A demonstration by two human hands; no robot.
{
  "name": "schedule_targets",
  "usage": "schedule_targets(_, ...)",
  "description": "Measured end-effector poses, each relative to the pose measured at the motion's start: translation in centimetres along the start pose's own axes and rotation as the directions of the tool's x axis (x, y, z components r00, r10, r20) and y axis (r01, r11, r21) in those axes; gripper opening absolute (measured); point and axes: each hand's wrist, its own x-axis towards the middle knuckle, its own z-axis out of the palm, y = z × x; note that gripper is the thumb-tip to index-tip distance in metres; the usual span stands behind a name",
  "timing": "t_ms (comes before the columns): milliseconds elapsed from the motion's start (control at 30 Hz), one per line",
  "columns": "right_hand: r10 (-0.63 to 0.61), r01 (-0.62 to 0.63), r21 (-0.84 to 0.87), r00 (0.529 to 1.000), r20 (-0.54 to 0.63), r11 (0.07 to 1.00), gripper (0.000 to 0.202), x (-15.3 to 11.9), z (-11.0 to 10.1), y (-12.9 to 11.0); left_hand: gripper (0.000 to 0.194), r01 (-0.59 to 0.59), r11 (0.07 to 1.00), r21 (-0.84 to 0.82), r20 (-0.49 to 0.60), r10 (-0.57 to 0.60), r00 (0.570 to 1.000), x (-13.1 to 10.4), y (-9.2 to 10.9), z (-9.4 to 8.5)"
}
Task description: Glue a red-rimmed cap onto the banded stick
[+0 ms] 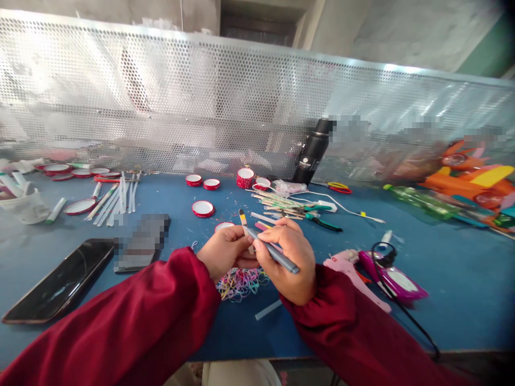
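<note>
Between the fingers of my left hand (225, 247) is a craft stick (242, 217), held upright, with a black and yellow coloured end. My right hand (295, 262) grips a grey marker pen (286, 260) like a writing tool. Its tip is close to the stick, and I cannot tell whether they touch. Beneath both hands lies a tangle of colourful thin loops (241, 285). A translucent glue stick (268, 310) rests in front of my right hand. Just beyond the hands are a pile of wooden craft sticks (277, 202) and several red bottle caps (203, 208).
A pink glue gun (350, 262) and a purple corded device (396, 279) lie at right. Pliers (322, 219), a black flask (313, 153) and a green plastic bottle (422, 201) sit farther back. Two dark phones (60, 281) (142, 241) lie left. A perforated metal panel (181, 102) bounds the table.
</note>
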Motion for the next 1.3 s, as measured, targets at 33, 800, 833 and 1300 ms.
schedule_targets(33,0.0,-0.001,-0.004,1.0,-0.008,1.0,0.018,0.0,-0.01,0.02,0.029,0.0,1.0,-0.001,-0.007,0.0,1.0,0.02,0.03,0.01)
schedule_targets(800,-0.003,0.001,-0.029,0.998,-0.056,1.0,0.019,-0.01,-0.08,0.09,0.023,0.006,1.0,-0.01,-0.023,-0.006,1.0,0.22,-0.14,-0.12)
schedule_targets(833,-0.008,0.007,-0.022,0.999,-0.047,1.0,0.019,-0.01,-0.08,0.04,0.025,0.004,1.0,-0.007,-0.017,-0.004,1.0,0.2,-0.11,-0.09)
schedule_targets(1300,-0.009,0.008,-0.024,0.999,-0.044,1.0,0.019,0.01,-0.1,-0.04,0.028,-0.009,1.0,-0.027,-0.008,0.008,1.0,0.34,-0.3,-0.26)
